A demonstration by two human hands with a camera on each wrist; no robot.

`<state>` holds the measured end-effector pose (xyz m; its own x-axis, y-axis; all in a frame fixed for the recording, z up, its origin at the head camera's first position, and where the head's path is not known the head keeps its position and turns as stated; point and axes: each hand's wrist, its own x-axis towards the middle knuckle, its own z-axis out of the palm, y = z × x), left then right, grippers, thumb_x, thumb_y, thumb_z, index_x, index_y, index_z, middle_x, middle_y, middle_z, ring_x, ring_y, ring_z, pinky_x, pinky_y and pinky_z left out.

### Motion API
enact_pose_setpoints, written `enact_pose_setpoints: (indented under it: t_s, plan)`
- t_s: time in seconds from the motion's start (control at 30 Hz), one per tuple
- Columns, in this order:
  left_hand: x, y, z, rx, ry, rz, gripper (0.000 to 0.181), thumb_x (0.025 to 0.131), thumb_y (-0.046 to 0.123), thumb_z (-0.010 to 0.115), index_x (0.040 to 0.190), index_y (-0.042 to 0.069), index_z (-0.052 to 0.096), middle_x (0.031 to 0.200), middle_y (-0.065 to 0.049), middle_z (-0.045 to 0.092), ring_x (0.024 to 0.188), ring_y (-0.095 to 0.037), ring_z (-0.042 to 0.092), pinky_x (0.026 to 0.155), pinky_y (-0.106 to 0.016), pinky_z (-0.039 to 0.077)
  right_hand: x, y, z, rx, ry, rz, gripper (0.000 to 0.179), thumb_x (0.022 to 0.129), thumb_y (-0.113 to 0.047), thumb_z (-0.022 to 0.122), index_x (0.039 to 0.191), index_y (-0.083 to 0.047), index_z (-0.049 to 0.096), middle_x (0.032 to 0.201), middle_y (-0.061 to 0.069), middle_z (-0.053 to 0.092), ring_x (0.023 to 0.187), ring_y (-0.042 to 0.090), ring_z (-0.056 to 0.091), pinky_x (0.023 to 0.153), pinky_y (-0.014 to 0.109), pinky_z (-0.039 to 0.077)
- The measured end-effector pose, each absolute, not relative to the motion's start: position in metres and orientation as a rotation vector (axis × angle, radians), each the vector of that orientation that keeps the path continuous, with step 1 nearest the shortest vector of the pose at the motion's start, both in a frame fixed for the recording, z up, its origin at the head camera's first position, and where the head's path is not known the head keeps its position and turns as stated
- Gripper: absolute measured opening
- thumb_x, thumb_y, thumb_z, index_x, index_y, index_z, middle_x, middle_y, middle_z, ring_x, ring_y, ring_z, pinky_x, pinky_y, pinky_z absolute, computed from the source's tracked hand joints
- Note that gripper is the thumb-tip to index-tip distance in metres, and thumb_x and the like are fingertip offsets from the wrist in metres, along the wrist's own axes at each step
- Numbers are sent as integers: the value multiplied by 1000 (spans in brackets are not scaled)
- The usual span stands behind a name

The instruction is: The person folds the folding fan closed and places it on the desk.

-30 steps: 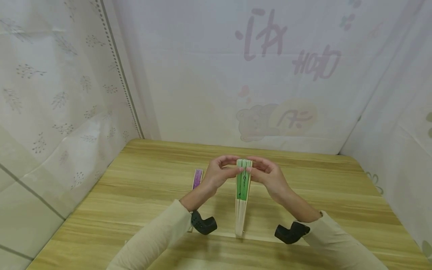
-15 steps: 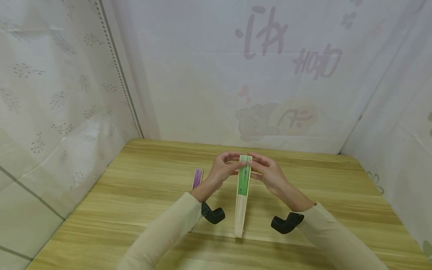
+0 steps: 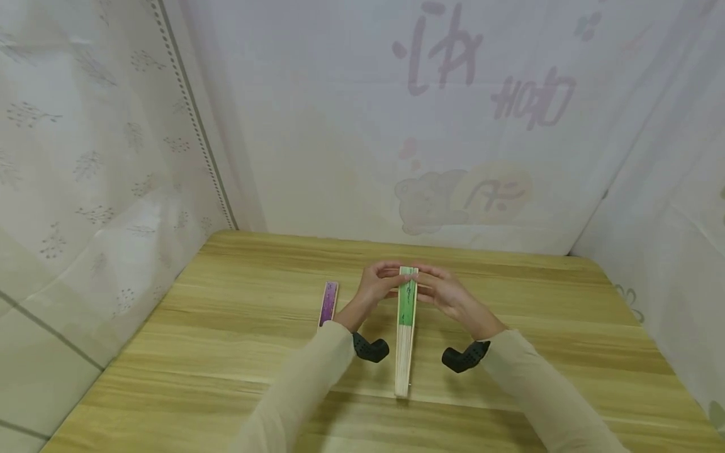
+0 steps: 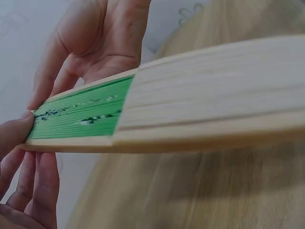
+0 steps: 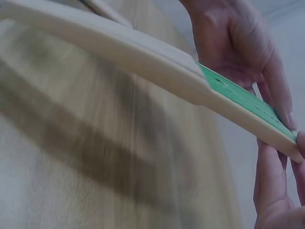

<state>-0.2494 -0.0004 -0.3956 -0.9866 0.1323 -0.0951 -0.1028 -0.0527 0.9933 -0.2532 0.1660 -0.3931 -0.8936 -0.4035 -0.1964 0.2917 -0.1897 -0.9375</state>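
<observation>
A folded hand fan with green pleats and pale wooden ribs stands out toward me in the head view, its far end between both hands. My left hand pinches that end from the left, thumb on top and fingers along the side. From the right, my right hand does the same, the two thumbs nearly meeting over the green part. The left wrist view shows the green pleats stacked tightly between the outer ribs. In the right wrist view an outer rib runs along the fan's side.
A second folded fan with a purple section lies on the wooden table to the left, partly covered by the left sleeve. Black curved mounts sit at the wrists. Printed cloth hangs behind and at both sides.
Gaps between the green fan's ribs have closed and its pleats are now flush. Both wrists have drawn inward, and more of the purple fan's upper part shows beside the left arm.
</observation>
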Motion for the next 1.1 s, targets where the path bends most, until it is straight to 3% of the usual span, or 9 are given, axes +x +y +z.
enact_pose_setpoints:
  t_s: [0.2, 0.47, 0.7, 0.9, 1.1]
  plan:
    - [-256, 0, -416, -60, 2024, 2187, 42, 77, 8, 68, 115, -2, 55, 105, -16, 59, 78, -19, 62, 69, -38, 53, -266, 164, -415, -94, 1668, -2095, 46, 91, -5, 47, 133, 5, 31, 98, 5, 57, 84, 16, 59, 77, 29, 50]
    - [-259, 0, -437, -176, 2056, 2182, 35, 75, 6, 70, 107, -1, 59, 97, -13, 62, 79, -18, 62, 64, -29, 53, -272, 159, -438, -44, 1826, -2039, 43, 89, -3, 51, 128, 7, 38, 101, 12, 58, 83, 16, 60, 75, 30, 51]
    - [-261, -4, -445, -202, 2177, 2087, 35, 75, 3, 69, 108, -3, 59, 98, -14, 60, 80, -18, 60, 63, -27, 53, -273, 153, -443, -1, 1991, -1940, 39, 85, 1, 55, 122, 6, 45, 102, 19, 59, 83, 19, 61, 75, 34, 51]
    - [-260, -6, -446, -154, 2169, 2034, 37, 77, 0, 66, 113, -3, 56, 102, -15, 60, 81, -18, 60, 65, -29, 53, -273, 150, -443, -33, 2084, -1841, 38, 85, 3, 54, 122, 8, 43, 114, 28, 51, 89, 25, 60, 76, 36, 51]
    - [-259, -5, -446, -143, 2164, 2024, 37, 77, -2, 65, 114, -3, 56, 106, -16, 58, 83, -18, 59, 67, -30, 53, -273, 150, -444, -39, 2182, -1778, 37, 84, 4, 55, 120, 8, 45, 114, 29, 50, 88, 26, 60, 75, 35, 51]
